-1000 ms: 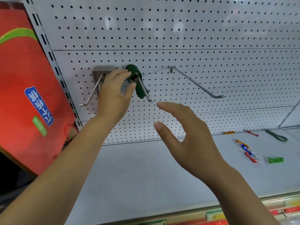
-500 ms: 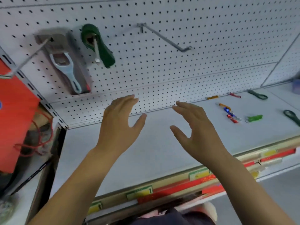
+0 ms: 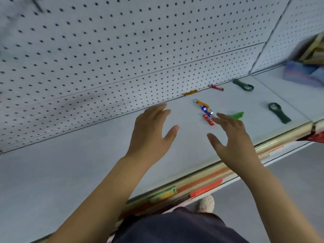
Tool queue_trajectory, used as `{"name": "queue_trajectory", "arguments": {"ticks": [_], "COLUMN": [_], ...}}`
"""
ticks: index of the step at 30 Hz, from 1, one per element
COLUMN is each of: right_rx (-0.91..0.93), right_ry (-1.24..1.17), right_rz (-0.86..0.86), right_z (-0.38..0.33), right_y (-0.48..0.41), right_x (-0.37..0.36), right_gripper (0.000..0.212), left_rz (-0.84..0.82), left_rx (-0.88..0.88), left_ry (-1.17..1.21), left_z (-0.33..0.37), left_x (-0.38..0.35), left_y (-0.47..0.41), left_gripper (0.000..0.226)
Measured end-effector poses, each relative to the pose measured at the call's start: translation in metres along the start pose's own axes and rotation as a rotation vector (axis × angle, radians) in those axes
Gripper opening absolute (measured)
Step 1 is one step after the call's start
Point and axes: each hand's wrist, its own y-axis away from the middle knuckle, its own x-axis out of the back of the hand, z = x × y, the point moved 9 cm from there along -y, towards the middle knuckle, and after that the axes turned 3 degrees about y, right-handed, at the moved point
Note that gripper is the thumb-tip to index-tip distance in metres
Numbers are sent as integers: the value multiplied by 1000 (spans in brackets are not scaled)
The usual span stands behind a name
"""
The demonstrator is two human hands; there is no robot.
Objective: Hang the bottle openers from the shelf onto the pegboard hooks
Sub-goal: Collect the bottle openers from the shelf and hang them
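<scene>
The left hand [image 3: 150,132] and the right hand [image 3: 231,139] hover empty above the white shelf [image 3: 87,155], fingers spread and relaxed. Just beyond the right hand lie a red bottle opener [image 3: 209,119], a blue bottle opener [image 3: 206,110], an orange bottle opener [image 3: 202,103] and a bright green bottle opener [image 3: 236,115]. A dark green bottle opener [image 3: 278,113] lies farther right. The pegboard [image 3: 122,50] rises behind the shelf.

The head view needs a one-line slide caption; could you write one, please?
Open left hand and right hand hover over the pale grey shelf near small coloured bottle openers.

Shelf-edge labels [image 3: 163,192] are too blurred to read.
</scene>
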Motion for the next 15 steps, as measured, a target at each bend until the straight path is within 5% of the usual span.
{"name": "queue_trajectory", "arguments": {"ticks": [11,15], "right_rx": [-231,-337], "right_ry": [24,42], "right_rz": [-90,46], "right_z": [210,274], "right_y": [-61,-80], "right_x": [8,16], "right_gripper": [50,49], "left_rz": [-227,-293], "left_rx": [25,72], "left_ry": [4,35], "left_z": [89,111], "left_x": [-159,-209], "left_y": [-91,-110], "left_gripper": [49,49]}}
